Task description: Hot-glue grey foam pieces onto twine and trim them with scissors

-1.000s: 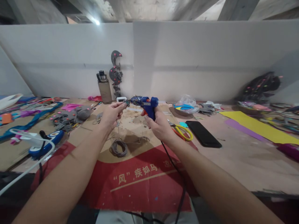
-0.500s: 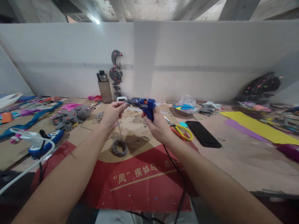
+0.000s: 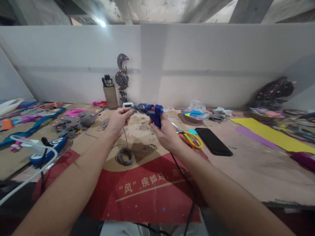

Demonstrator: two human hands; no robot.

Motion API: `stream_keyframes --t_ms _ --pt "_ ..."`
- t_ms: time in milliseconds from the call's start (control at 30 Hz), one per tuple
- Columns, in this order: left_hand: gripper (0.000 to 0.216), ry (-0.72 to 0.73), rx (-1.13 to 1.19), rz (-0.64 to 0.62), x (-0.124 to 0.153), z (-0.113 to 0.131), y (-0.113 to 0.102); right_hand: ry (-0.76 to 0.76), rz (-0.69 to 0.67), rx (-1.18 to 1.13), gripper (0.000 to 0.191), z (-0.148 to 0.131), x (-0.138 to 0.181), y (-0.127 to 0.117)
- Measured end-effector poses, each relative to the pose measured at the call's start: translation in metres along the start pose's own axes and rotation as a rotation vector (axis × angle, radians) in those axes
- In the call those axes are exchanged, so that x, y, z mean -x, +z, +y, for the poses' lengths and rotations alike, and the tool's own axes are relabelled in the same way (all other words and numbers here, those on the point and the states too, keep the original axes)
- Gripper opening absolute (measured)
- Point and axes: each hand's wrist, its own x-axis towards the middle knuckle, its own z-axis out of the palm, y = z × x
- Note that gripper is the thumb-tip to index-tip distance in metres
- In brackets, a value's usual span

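My right hand (image 3: 166, 133) is wrapped round the handle of a blue hot glue gun (image 3: 154, 113), whose nozzle points left. My left hand (image 3: 119, 122) pinches the end of a thin grey cord right at the nozzle; the small spot between the fingertips is hard to make out. From that hand the grey cord (image 3: 125, 156) hangs down to a loose coil on the cardboard. A black power cable runs from below my right hand down toward my lap.
Right of my hand lie yellow-handled scissors (image 3: 194, 140) and a black phone (image 3: 213, 141). A bowl (image 3: 193, 118), a bottle (image 3: 110, 93) and yellow sheets (image 3: 268, 131) stand or lie farther off. At left are a blue power strip (image 3: 49, 152) and grey felt pieces (image 3: 73, 123).
Almost nothing differs. The glue gun stays against the cord at my left fingertips, and the whole view has shifted very slightly.
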Motion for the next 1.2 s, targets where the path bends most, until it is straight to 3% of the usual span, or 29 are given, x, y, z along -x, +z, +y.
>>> stream_keyframes --t_ms 467,667,900,1000,1067,1200 --pt "0.023 -0.007 0.012 0.004 0.0 0.001 0.0 0.002 -0.006 0.015 0.022 0.001 -0.001 0.001" --pt "0.024 0.013 0.029 0.014 -0.003 0.0 -0.002 -0.008 0.029 0.024 0.016 -0.002 0.0 -0.001" --pt "0.029 0.003 0.027 0.093 -0.008 -0.002 -0.009 0.188 0.033 -0.27 0.025 0.014 -0.006 0.002" --pt "0.028 0.029 0.025 0.105 -0.008 -0.002 -0.008 0.375 0.003 -0.119 0.023 0.033 -0.013 0.001" --pt "0.024 0.076 -0.004 0.089 -0.008 -0.004 -0.005 0.471 -0.088 0.085 0.02 0.044 -0.016 -0.001" --pt "0.015 0.234 -0.167 0.076 -0.002 -0.006 0.003 0.493 -0.259 0.474 0.02 0.054 -0.013 -0.005"
